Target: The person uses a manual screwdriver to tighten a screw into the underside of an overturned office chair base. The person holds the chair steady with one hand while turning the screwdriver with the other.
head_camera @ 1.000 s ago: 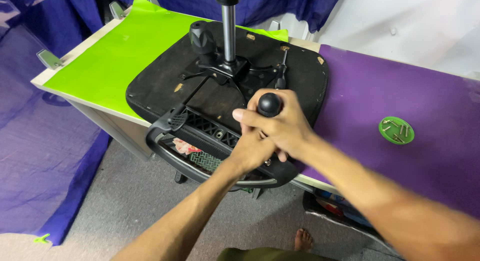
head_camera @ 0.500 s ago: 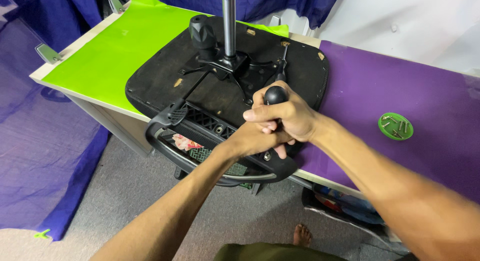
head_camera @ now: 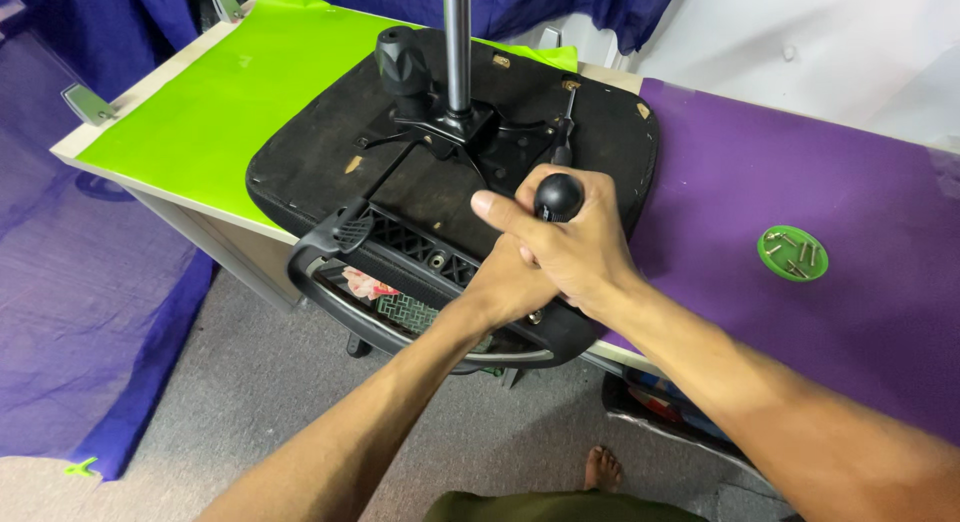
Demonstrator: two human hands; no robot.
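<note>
1. My right hand (head_camera: 580,247) is wrapped shut around a tool with a round black knob (head_camera: 558,195), held upright so it can bear down on the chair.
2. My left hand (head_camera: 505,287) sits under the right one, curled closed low on the same tool, seemingly to steady it.
3. The upturned chair seat (head_camera: 320,157) lies on the table (head_camera: 215,217), underside up with its metal post (head_camera: 458,47) rising, so the fittings are exposed.
4. A green dish of screws (head_camera: 793,253) rests apart on the purple mat (head_camera: 740,182), within reach.

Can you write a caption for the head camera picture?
Both hands grip a black ball-topped tool on an upturned black chair seat.
</note>
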